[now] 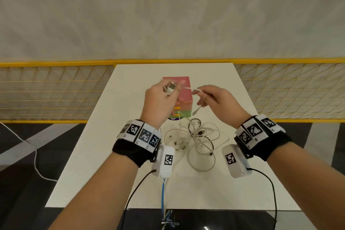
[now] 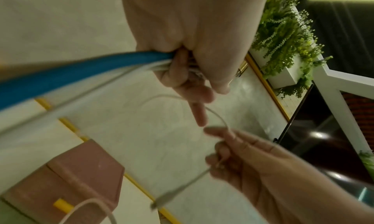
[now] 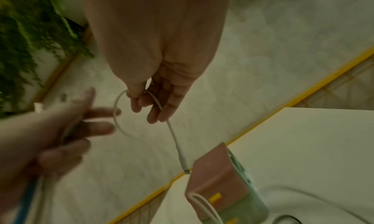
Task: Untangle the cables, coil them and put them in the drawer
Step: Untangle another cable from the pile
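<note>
My left hand (image 1: pixel 172 90) is raised over the table and grips a bundle of white cable with a metal USB plug (image 1: pixel 171 86) sticking out on top. A blue cable (image 2: pixel 66 77) also runs out of that fist and hangs down past the wrist. From the bundle, a white cable (image 3: pixel 116 114) arcs to my right hand (image 1: pixel 199 93). The right hand pinches it between thumb and fingers, and its small connector end (image 3: pixel 184 164) dangles below. A tangle of white and black cables (image 1: pixel 197 136) lies on the white table (image 1: pixel 112 155). The pink and green drawer unit (image 1: pixel 184 97) stands behind the hands.
The drawer unit has yellow handles (image 3: pixel 215 197), and a white cable loop (image 3: pixel 202 203) hangs at its front. A yellow mesh fence (image 1: pixel 56 89) runs behind the table. Green plants (image 2: pixel 283 35) stand to one side. A white cord (image 1: pixel 35 155) lies on the dark floor at left.
</note>
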The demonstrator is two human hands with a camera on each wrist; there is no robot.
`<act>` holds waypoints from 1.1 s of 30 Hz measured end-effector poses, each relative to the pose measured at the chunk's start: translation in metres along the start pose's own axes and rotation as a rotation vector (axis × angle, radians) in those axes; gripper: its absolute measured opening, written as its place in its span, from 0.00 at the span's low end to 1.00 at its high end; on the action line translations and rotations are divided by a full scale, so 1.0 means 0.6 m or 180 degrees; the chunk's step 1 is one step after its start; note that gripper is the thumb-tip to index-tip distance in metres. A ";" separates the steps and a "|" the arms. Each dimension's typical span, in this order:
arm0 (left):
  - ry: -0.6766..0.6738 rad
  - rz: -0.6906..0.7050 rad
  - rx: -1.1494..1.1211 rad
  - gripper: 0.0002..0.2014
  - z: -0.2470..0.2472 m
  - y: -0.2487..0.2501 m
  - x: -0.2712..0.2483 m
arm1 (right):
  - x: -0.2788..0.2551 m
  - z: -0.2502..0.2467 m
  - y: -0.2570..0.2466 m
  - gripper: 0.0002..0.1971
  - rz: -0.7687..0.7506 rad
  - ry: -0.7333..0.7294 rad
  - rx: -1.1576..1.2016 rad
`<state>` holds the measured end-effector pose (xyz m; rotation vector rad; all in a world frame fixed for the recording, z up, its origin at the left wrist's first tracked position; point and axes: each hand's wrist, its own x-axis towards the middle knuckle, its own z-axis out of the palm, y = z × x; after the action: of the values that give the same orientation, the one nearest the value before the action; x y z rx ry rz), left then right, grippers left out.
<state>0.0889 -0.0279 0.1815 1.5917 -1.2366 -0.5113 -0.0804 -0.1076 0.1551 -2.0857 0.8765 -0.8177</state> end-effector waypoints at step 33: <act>-0.1158 0.0386 -0.1379 0.16 -0.014 0.079 -0.110 | -0.137 0.027 -0.124 0.12 0.0061 -0.1775 -0.0497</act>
<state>0.0484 0.0368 0.2110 1.0799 -1.3664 -0.9499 -0.0911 0.0003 0.1835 -2.2660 0.6615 -0.1328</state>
